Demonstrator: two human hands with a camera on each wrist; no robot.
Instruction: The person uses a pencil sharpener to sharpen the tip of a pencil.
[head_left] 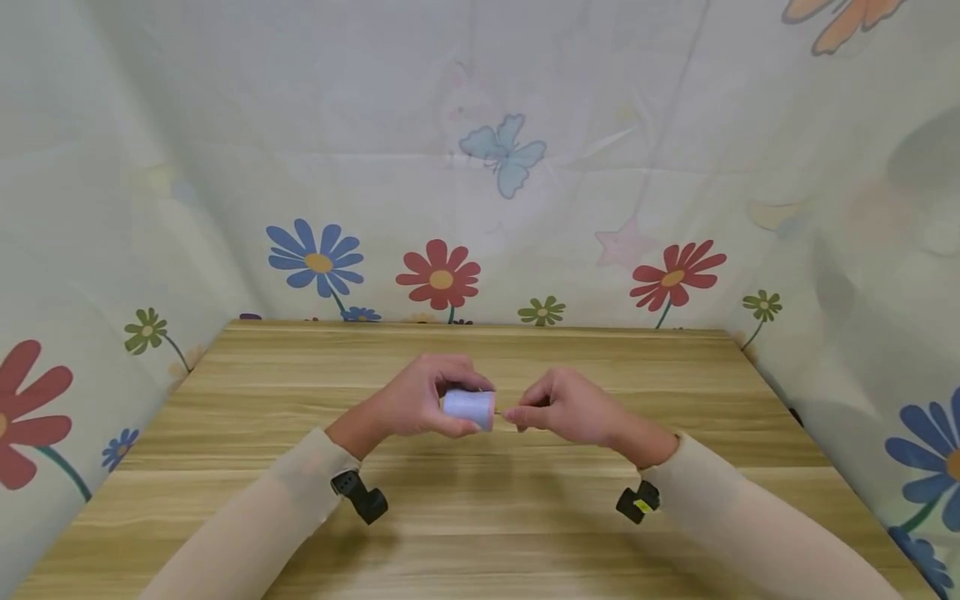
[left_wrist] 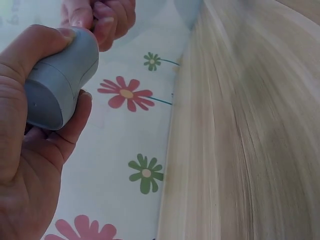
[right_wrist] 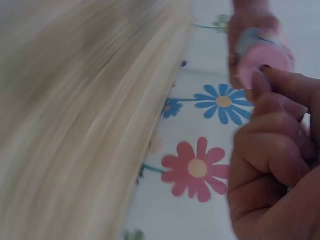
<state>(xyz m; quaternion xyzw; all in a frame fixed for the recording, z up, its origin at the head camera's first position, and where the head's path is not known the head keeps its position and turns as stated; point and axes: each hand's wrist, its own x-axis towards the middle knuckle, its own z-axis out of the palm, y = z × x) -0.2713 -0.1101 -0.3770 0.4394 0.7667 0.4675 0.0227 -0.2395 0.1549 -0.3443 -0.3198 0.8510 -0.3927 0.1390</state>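
My left hand (head_left: 412,402) grips a pale blue cylinder (head_left: 468,408) that lies on its side in the air over the table, thumb and fingers on opposite sides. The cylinder's plain rounded end faces the left wrist camera; its pink end (right_wrist: 256,60) is turned to the right hand. With thumb and forefinger my right hand (head_left: 573,408) pinches a short thin stick-like piece (head_left: 499,412) at the middle of that pink end. The fingertips hide most of this piece, so its kind cannot be told. My right hand's other fingers are curled in.
A wood-grain table (head_left: 480,533) spreads beneath both hands. Behind it and at the sides hangs a white cloth (head_left: 375,192) printed with flowers and butterflies. Each wrist wears a small black camera, one by the left cuff (head_left: 362,497) and one by the right.
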